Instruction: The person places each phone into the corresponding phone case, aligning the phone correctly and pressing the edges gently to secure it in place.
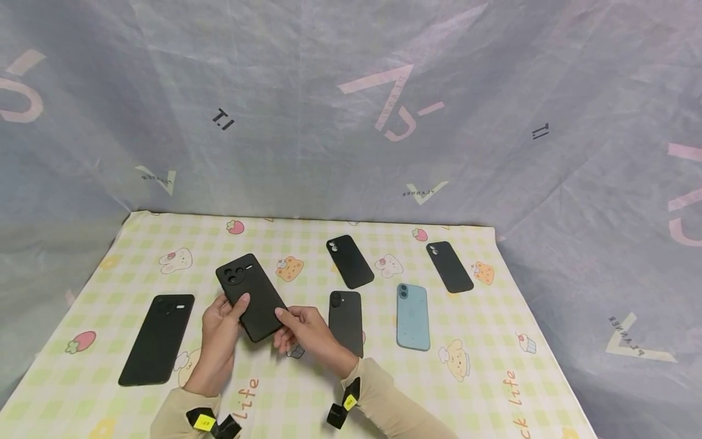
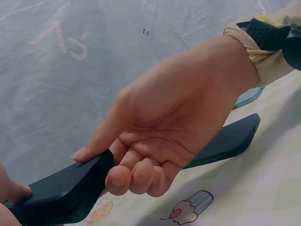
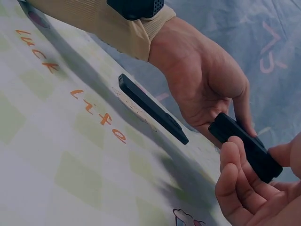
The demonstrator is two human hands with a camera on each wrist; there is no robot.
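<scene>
Left hand [image 1: 219, 332] and right hand [image 1: 309, 331] both pinch the black phone [image 1: 255, 296], thumbs on top, between them above the tablecloth [image 1: 296, 390]. Two-sided grip probably steadies it, camera end free. Dark phone [image 1: 157, 341] left of grip, blue phone [image 1: 413, 320] well right.

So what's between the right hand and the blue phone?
One black phone, lying between the right hand and the blue phone. Shows in the head view.
</scene>
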